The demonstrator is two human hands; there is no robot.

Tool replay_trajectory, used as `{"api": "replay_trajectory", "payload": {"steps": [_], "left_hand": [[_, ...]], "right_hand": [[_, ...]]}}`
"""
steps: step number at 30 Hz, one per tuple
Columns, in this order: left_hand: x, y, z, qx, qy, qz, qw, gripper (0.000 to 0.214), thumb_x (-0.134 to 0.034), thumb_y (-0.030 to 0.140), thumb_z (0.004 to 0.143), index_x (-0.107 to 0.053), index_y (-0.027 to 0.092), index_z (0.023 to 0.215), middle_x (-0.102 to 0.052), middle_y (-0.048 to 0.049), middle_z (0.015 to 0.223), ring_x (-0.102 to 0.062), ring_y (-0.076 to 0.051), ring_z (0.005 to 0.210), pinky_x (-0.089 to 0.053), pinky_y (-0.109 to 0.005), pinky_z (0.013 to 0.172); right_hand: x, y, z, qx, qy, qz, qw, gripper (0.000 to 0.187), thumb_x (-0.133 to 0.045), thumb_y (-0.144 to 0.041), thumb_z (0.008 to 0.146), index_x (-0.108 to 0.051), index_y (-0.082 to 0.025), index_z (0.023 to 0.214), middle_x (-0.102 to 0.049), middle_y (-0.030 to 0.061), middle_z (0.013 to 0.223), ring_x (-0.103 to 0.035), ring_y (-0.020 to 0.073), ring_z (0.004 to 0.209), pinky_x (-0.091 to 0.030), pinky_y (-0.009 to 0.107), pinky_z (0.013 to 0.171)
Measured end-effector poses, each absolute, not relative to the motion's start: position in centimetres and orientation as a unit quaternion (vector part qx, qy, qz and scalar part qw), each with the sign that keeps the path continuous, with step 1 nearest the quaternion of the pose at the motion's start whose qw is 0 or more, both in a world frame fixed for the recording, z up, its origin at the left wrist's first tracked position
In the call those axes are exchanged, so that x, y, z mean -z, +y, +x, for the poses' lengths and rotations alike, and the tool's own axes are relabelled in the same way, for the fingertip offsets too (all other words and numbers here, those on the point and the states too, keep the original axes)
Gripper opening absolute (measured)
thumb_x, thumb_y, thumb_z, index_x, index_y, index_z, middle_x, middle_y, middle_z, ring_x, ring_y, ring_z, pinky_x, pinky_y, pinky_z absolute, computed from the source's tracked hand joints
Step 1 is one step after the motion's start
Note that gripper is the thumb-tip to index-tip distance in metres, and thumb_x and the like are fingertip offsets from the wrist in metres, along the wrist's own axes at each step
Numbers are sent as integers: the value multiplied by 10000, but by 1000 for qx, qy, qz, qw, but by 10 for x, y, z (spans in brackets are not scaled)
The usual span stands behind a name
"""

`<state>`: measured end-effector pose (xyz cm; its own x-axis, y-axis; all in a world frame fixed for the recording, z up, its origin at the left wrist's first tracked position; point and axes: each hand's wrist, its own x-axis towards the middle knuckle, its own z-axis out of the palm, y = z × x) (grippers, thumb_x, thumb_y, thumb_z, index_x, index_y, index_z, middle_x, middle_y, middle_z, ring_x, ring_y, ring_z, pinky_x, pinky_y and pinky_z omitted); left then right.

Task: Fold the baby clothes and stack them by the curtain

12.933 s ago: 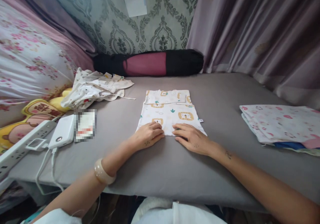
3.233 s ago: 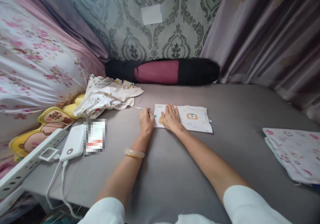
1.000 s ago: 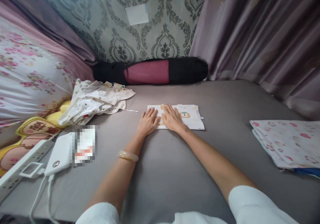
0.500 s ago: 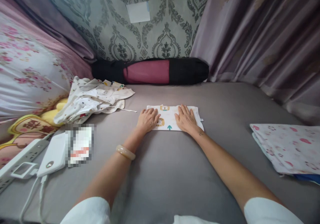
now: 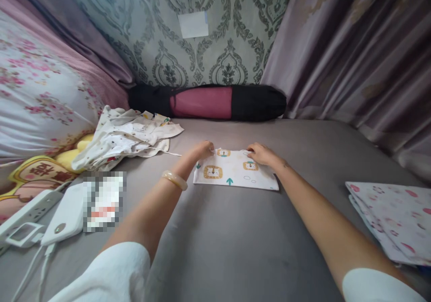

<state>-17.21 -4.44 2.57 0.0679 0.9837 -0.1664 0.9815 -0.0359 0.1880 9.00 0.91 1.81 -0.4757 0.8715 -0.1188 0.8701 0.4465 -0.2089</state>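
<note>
A small white garment printed with yellow lions and green arrows lies folded into a flat rectangle on the grey bed surface. My left hand pinches its far left corner with the fingers curled. My right hand grips the far right edge the same way. A pale bangle sits on my left wrist.
A heap of unfolded white printed clothes lies at the left. Folded pink-patterned cloths are stacked at the right. A black and pink roll lies against the wall. A white power bank and power strip sit at the near left.
My hands have moved from lying flat on the folded garment to its far edge, and the fingers have closed on the two far corners.
</note>
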Motion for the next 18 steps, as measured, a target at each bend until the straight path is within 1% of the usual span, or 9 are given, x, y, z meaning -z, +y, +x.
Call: {"api": "replay_trajectory", "payload": {"steps": [2, 5, 7, 10, 13, 16, 18], "left_hand": [[-30, -36, -173, 7, 687, 713, 140, 278, -664, 212, 752, -729, 224, 1022, -740, -70, 988, -688, -226, 885, -513, -271, 771], [-37, -26, -172, 26, 690, 707, 154, 304, -719, 217, 690, -740, 208, 993, -739, -99, 1037, -684, -253, 936, -519, -295, 801], [-40, -22, -171, 45, 688, 704, 168, 299, -725, 202, 674, -746, 196, 972, -739, -113, 1057, -689, -260, 927, -523, -298, 787], [-44, -19, -167, 74, 686, 698, 191, 322, -694, 177, 685, -739, 179, 1004, -746, -111, 1049, -701, -240, 856, -528, -280, 735], [-47, -22, -164, 96, 688, 691, 201, 379, -669, 183, 698, -711, 163, 1075, -741, -112, 1072, -700, -228, 871, -525, -256, 724], [-49, -29, -160, 107, 692, 687, 194, 411, -647, 188, 709, -681, 159, 1117, -731, -117, 1097, -693, -226, 907, -521, -256, 754], [-49, -35, -157, 107, 698, 685, 178, 406, -619, 183, 727, -662, 169, 1131, -725, -117, 1113, -684, -232, 935, -514, -295, 814]], "right_hand": [[-22, 13, 87, -133, -844, -518, -28, 291, -604, -208, 887, -684, -208, 1167, -652, 106, 1236, -601, 227, 1117, -432, 300, 883], [-27, 17, 82, -141, -838, -523, -61, 286, -619, -217, 874, -685, -212, 1153, -641, 109, 1249, -599, 234, 1117, -438, 306, 883], [-29, 18, 80, -140, -835, -526, -75, 263, -631, -214, 863, -695, -212, 1118, -640, 116, 1243, -597, 241, 1117, -442, 310, 884], [-30, 18, 77, -137, -831, -533, -82, 237, -640, -218, 855, -696, -197, 1085, -635, 134, 1230, -591, 254, 1120, -446, 324, 887], [-30, 15, 77, -131, -829, -538, -78, 248, -623, -243, 872, -664, -185, 1110, -617, 140, 1242, -571, 270, 1146, -438, 354, 908], [-28, 8, 79, -119, -830, -541, -64, 252, -585, -253, 901, -616, -181, 1140, -594, 138, 1270, -535, 280, 1196, -414, 372, 936], [-24, 1, 80, -108, -831, -543, -51, 245, -551, -240, 920, -586, -175, 1153, -583, 143, 1281, -517, 282, 1215, -393, 379, 948]]}}
